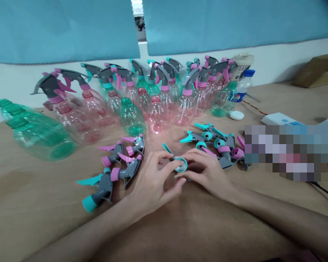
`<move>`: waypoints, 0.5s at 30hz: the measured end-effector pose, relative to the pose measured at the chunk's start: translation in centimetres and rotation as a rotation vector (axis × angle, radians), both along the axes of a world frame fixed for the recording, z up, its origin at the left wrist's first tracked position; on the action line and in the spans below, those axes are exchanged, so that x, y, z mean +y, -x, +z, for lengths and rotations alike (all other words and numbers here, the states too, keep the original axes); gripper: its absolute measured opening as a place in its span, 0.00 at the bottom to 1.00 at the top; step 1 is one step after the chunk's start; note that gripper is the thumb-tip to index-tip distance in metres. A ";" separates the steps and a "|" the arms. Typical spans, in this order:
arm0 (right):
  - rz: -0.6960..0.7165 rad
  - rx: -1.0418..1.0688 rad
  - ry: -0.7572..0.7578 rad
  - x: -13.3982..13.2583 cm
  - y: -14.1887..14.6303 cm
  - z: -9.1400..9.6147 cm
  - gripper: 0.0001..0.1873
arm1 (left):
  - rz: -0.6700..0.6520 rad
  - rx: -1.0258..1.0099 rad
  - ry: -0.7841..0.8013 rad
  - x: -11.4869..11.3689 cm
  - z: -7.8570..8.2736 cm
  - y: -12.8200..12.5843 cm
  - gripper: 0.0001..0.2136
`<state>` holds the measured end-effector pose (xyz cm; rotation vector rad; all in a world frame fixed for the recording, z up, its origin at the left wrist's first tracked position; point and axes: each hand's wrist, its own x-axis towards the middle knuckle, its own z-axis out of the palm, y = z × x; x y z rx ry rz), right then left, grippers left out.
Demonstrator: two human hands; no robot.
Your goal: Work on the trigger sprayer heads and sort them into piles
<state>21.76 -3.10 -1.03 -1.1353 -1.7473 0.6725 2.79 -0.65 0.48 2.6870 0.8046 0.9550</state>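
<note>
Head: L hand (152, 178), R hand (209, 171) rd sprayer (184, 169)

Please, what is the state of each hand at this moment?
Left hand: closed, fingertips holding the teal-collared spray head.
Right hand: closed, fingertips holding the same spray head from the other side.

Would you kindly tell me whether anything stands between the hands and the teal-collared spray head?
Nothing visible does: fingers of the left hand and right hand are on the teal-collared spray head. Other spray heads lie to either side, outside that gap.
</note>
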 end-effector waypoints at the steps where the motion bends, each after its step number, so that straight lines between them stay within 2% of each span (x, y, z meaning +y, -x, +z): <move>1: 0.004 -0.002 0.001 0.0 0.0 0.0 0.07 | 0.021 0.000 0.005 0.0 0.0 0.0 0.12; 6: 0.020 -0.063 -0.031 -0.1 0.0 0.0 0.09 | 0.002 0.002 0.042 -0.1 0.1 -0.1 0.07; 9: 0.007 -0.061 -0.026 0.0 0.0 -0.1 0.09 | -0.038 0.014 0.045 -0.2 -0.1 0.0 0.09; 12: -0.018 -0.012 0.004 0.1 0.0 -0.1 0.10 | -0.001 0.041 0.030 -0.1 -0.1 -0.1 0.13; 15: -0.020 0.016 0.025 0.2 0.2 0.0 0.11 | 0.065 0.020 0.031 0.0 -0.1 -0.2 0.13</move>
